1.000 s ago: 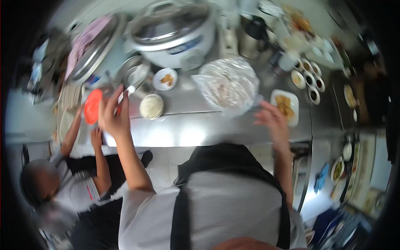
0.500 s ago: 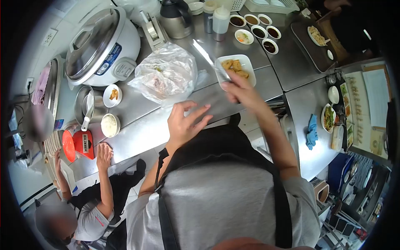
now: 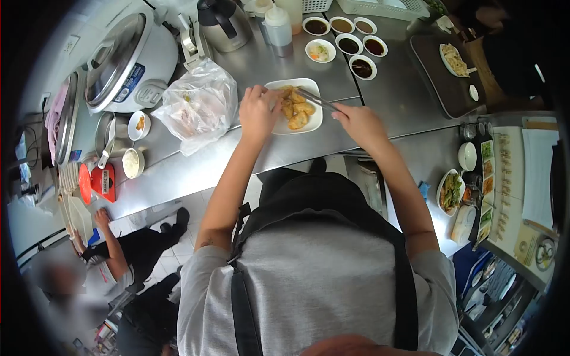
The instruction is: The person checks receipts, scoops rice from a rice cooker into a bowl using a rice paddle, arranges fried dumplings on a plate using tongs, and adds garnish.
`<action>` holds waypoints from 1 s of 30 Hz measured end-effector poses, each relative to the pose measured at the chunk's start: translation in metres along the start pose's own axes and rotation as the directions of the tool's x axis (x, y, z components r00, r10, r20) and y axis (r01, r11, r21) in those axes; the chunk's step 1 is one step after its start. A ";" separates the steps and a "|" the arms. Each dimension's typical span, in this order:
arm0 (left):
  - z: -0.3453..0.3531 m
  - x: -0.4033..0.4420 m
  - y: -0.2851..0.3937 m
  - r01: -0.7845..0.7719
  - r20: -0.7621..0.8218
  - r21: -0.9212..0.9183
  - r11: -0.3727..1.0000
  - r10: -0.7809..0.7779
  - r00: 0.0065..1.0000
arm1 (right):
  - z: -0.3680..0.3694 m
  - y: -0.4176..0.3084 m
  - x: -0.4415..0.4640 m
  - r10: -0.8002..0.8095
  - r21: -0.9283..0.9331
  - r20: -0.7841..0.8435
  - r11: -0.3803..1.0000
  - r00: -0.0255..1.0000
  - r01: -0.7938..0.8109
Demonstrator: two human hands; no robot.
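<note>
A white rectangular plate [image 3: 309, 126] with several golden fried pieces [image 3: 298, 113] lies on the steel counter in front of me. My right hand [image 3: 363, 126] is closed around metal tongs [image 3: 323, 102], whose tips reach over the plate's right rim to the upper pieces. At the plate's left side, my left hand [image 3: 258, 115] has bent fingers over the rim, close to the food. Whether those fingers pinch the rim or a piece cannot be made out. Left of that hand sits a crumpled clear plastic bag [image 3: 199, 107] with some food inside.
Several sauce bowls [image 3: 349, 44] and a squeeze bottle [image 3: 278, 29] stand behind the plate. A rice cooker [image 3: 130, 65] and a rice bowl [image 3: 133, 163] are leftward. A brown tray [image 3: 436, 77] lies right. A co-worker [image 3: 107, 267] is at lower left.
My left hand has gone from hovering open over the counter's front to the plate's left side. My right hand has swung the tongs down onto the fried pieces. The view has shifted.
</note>
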State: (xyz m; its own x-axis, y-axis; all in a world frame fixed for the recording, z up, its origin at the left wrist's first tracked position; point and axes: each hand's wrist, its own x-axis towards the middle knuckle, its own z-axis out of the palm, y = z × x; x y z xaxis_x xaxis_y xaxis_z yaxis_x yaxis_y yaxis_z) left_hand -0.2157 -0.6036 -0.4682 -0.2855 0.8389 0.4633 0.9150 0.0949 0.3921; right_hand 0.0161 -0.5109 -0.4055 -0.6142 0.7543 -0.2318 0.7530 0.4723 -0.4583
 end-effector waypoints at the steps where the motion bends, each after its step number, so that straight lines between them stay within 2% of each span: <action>1: 0.003 0.001 0.000 0.024 0.003 0.029 0.999 -0.024 1.000 | 0.002 0.001 0.002 -0.012 -0.028 0.003 1.000 1.000 0.012; 3: 0.007 0.003 -0.001 0.047 -0.014 0.040 0.998 -0.046 0.999 | 0.007 0.001 0.008 -0.040 -0.077 0.005 0.996 0.999 0.040; 6: 0.004 0.004 -0.002 0.076 -0.003 0.061 0.995 -0.076 0.997 | 0.011 0.018 0.012 -0.087 -0.012 -0.019 0.996 0.996 0.087; 9: 0.000 0.004 -0.003 0.086 0.000 0.059 0.995 -0.086 0.996 | 0.010 0.031 0.008 -0.093 -0.081 0.003 0.992 0.996 0.093; 13: 0.000 0.015 -0.006 0.111 -0.006 0.016 0.994 -0.111 0.994 | 0.010 0.033 0.000 -0.074 -0.040 -0.030 0.997 0.997 0.072; 16: -0.003 0.019 -0.013 0.043 -0.004 0.008 0.999 -0.043 0.999 | -0.009 0.029 0.003 -0.087 -0.080 0.016 0.993 0.996 0.088; 19: -0.003 0.024 -0.022 0.042 0.039 0.024 0.999 -0.043 0.998 | -0.031 0.027 0.016 -0.311 -0.112 -0.077 0.947 0.947 0.302; 22: 0.001 0.031 -0.028 -0.004 0.160 0.080 0.997 -0.009 0.987 | -0.058 0.006 0.036 -0.415 -0.339 0.051 0.848 0.908 0.407; 25: 0.011 0.037 -0.033 -0.086 0.271 0.108 0.990 0.053 0.961 | -0.057 -0.007 0.060 -0.509 -0.454 0.153 0.725 0.847 0.518; 28: 0.010 0.044 -0.029 -0.071 0.345 0.148 0.986 0.016 0.939 | -0.057 -0.022 0.079 -0.490 -0.481 0.297 0.665 0.820 0.571; 30: 0.013 0.047 -0.031 -0.077 0.379 0.145 0.986 0.016 0.925 | -0.057 -0.028 0.085 -0.417 -0.522 0.364 0.649 0.833 0.553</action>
State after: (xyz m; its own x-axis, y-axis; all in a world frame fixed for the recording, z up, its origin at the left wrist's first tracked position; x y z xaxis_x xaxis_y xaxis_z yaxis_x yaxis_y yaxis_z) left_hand -0.2535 -0.5601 -0.4684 -0.1415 0.9809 0.1336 0.9659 0.1072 0.2356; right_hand -0.0436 -0.4341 -0.3633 -0.9116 0.2654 -0.3139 0.2724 0.9619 0.0222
